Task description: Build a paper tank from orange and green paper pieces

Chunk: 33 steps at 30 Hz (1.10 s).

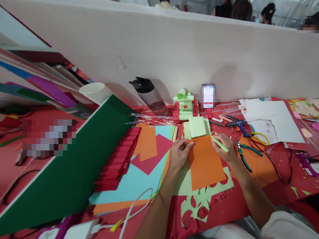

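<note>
A sheet of orange paper (206,162) lies in front of me on light green paper. My left hand (179,152) holds its upper left edge, the thumb on top and the fingers curled. A slim light green pen (220,144) is gripped in my right hand (225,146), its tip at the sheet's upper right corner. Just beyond the sheet sits a stack of pale green paper squares (198,126). Behind that stands a pale green paper model (185,105) with a red star and red pleated sides. Scraps of cut green paper (196,205) lie nearer to me.
To the right are green-handled pliers (245,159), a blue glue gun (241,126) and white boards (274,119). On the left, a green board (74,166) leans beside red pleated paper (119,159) and coloured sheets. A water bottle (152,96) and a phone (208,96) stand against the white partition.
</note>
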Motion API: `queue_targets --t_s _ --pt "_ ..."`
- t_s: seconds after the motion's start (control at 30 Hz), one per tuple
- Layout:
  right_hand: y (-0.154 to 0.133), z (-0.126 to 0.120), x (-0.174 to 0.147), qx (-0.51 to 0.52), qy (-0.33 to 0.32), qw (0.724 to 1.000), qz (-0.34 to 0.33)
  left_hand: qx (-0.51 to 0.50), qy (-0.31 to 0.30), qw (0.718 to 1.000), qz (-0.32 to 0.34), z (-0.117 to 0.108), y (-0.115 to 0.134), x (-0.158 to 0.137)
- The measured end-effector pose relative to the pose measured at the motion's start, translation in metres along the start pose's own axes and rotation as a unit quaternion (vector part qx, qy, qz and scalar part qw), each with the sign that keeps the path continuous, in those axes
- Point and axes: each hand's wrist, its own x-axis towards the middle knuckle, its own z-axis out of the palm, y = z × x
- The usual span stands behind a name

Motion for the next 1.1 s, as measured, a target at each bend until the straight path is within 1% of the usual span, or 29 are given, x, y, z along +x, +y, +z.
queue_targets --t_s 0.23,0.43,0.83,1.1 --pt "-0.0005 -0.0005 -0.0008 0.000 -0.013 1.000 0.012 -0.005 0.006 1.000 -0.002 -0.0002 -0.0003 0.0002" --pt "0.0018 -0.0003 -0.0052 0.020 -0.026 0.998 0.045 -0.005 0.007 1.000 0.002 -0.0002 0.0001 0.0003" --pt "-0.0021 -0.0007 0.0002 0.002 -0.013 1.000 0.006 -0.008 0.009 1.000 -0.001 -0.0015 0.0042 0.0005" --pt "-0.0012 -0.0012 -0.0010 0.028 -0.015 0.999 0.022 -0.006 0.005 1.000 -0.001 -0.0012 0.0022 0.0002"
